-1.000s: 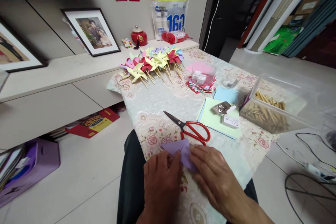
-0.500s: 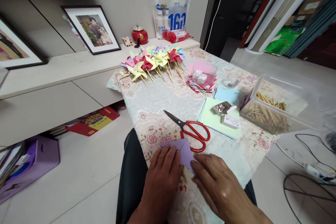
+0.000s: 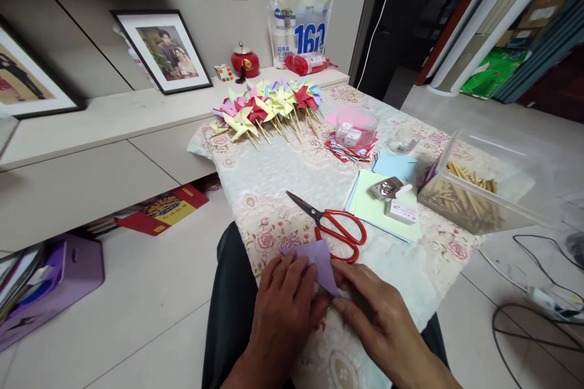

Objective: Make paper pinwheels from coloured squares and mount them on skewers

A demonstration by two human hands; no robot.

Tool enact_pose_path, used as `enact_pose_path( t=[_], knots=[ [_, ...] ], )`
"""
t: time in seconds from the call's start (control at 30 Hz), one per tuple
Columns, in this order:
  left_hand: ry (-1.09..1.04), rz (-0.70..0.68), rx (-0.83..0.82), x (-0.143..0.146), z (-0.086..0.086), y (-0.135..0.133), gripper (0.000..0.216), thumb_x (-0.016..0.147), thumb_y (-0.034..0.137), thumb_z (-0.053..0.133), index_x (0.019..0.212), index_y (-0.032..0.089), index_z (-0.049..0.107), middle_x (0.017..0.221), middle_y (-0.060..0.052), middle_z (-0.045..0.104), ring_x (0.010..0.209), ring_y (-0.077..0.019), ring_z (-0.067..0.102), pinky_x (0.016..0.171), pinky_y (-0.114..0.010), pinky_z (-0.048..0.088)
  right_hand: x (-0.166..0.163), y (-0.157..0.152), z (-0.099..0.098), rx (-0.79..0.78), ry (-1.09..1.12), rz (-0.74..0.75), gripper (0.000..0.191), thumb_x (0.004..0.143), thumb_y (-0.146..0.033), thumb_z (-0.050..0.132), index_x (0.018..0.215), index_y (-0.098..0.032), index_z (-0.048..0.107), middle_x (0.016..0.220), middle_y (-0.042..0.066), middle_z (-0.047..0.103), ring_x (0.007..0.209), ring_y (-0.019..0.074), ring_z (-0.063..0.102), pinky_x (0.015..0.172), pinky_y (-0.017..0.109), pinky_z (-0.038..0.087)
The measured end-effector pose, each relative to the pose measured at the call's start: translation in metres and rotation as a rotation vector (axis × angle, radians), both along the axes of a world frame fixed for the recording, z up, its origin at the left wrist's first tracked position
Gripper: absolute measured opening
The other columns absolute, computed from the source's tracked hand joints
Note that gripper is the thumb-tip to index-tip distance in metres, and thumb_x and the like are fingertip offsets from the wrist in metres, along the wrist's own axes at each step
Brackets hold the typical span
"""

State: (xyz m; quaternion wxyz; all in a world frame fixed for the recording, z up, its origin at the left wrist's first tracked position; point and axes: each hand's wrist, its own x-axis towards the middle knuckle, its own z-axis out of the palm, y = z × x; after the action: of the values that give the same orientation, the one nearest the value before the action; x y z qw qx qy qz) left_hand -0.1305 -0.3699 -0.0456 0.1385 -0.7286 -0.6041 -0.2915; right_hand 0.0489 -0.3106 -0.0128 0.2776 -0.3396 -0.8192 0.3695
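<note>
A folded piece of purple paper [image 3: 323,262] lies at the near part of the cloth-covered table, between my two hands. My left hand [image 3: 288,298] presses over its left side, fingers bent on the paper and the thumb reaching toward the near edge. With thumb and fingertips, my right hand [image 3: 376,310] pinches the paper's lower right corner, which is slightly raised. Just beyond the paper lie scissors [image 3: 337,228] with red handles, their blades pointing to the far left. The paper's handle-side edge touches or overlaps the lower scissor loop.
Many paper pinwheels [image 3: 274,106] on sticks lie at the far end. To the right are green paper sheets [image 3: 365,200] with small boxes [image 3: 401,211] on top, a round clear container [image 3: 358,127], and a plastic bin [image 3: 474,194] of wooden sticks.
My right hand has turned from lying flat beside the paper to pinching its corner, and that corner has lifted a little. My left thumb has come out toward the near edge.
</note>
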Motion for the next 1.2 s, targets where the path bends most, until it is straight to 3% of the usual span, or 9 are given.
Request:
enact_pose_path(
  t=[0.17, 0.3, 0.5, 0.6, 0.77, 1.03, 1.2],
  knots=[
    [-0.114, 0.055, 0.010, 0.004, 0.000, 0.002, 0.017, 0.088, 0.019, 0.059, 0.101, 0.014, 0.069, 0.104, -0.012, 0.073, 0.102, -0.0280, 0.066, 0.092, -0.045, 0.050, -0.006, 0.005, 0.005, -0.053, 0.020, 0.022, 0.044, 0.099, -0.025, 0.051, 0.142, -0.028, 0.047, 0.126, 0.009, 0.067, 0.109, 0.0215, 0.067, 0.093, 0.033, 0.057],
    [-0.254, 0.124, -0.039, 0.006, 0.000, 0.002, 0.014, 0.089, 0.015, 0.057, 0.098, 0.015, 0.068, 0.110, -0.012, 0.069, 0.102, -0.0249, 0.064, 0.091, -0.041, 0.051, -0.009, 0.007, 0.000, -0.005, 0.012, 0.037, 0.049, 0.101, -0.028, 0.045, 0.150, -0.027, 0.037, 0.124, 0.010, 0.068, 0.110, 0.0228, 0.067, 0.094, 0.037, 0.057],
    [-0.376, 0.158, -0.113, 0.002, 0.001, 0.003, 0.021, 0.091, 0.016, 0.056, 0.109, 0.016, 0.067, 0.123, -0.013, 0.059, 0.115, -0.0257, 0.056, 0.098, -0.045, 0.050, -0.018, 0.013, -0.007, 0.321, -0.016, 0.093, 0.044, 0.096, -0.007, 0.047, 0.138, -0.020, 0.049, 0.132, 0.015, 0.060, 0.119, 0.0265, 0.057, 0.098, 0.045, 0.051],
    [-0.425, 0.175, -0.154, 0.000, 0.003, 0.003, 0.018, 0.091, 0.018, 0.057, 0.104, 0.017, 0.069, 0.125, -0.013, 0.058, 0.115, -0.0261, 0.056, 0.097, -0.046, 0.051, -0.024, 0.020, -0.008, 0.432, -0.022, 0.127, 0.050, 0.093, -0.002, 0.046, 0.140, -0.017, 0.046, 0.139, 0.018, 0.054, 0.124, 0.0295, 0.050, 0.101, 0.051, 0.048],
    [-0.467, 0.170, -0.217, -0.002, 0.005, 0.003, 0.017, 0.090, 0.019, 0.057, 0.101, 0.019, 0.071, 0.126, -0.012, 0.057, 0.117, -0.0271, 0.055, 0.099, -0.049, 0.050, -0.033, 0.044, -0.003, 0.347, -0.121, 0.199, 0.054, 0.093, -0.004, 0.045, 0.144, -0.021, 0.040, 0.120, 0.013, 0.065, 0.122, 0.0306, 0.045, 0.099, 0.054, 0.045],
    [-0.579, 0.210, -0.260, -0.004, 0.003, -0.001, 0.013, 0.091, 0.022, 0.055, 0.096, 0.020, 0.068, 0.128, -0.011, 0.056, 0.118, -0.0267, 0.056, 0.098, -0.047, 0.052, -0.044, 0.058, 0.012, 0.230, -0.297, 0.244, 0.030, 0.096, -0.013, 0.048, 0.124, -0.021, 0.058, 0.096, 0.009, 0.066, 0.092, 0.0266, 0.054, 0.080, 0.045, 0.041],
    [-0.581, 0.293, -0.207, -0.006, -0.001, -0.005, 0.036, 0.090, 0.024, 0.058, 0.125, 0.016, 0.055, 0.133, -0.015, 0.052, 0.122, -0.0281, 0.055, 0.099, -0.048, 0.051, -0.047, 0.053, 0.009, 0.254, -0.368, 0.171, 0.022, 0.094, -0.012, 0.050, 0.112, -0.018, 0.062, 0.089, 0.008, 0.064, 0.086, 0.0262, 0.052, 0.076, 0.041, 0.036]
  ],
)
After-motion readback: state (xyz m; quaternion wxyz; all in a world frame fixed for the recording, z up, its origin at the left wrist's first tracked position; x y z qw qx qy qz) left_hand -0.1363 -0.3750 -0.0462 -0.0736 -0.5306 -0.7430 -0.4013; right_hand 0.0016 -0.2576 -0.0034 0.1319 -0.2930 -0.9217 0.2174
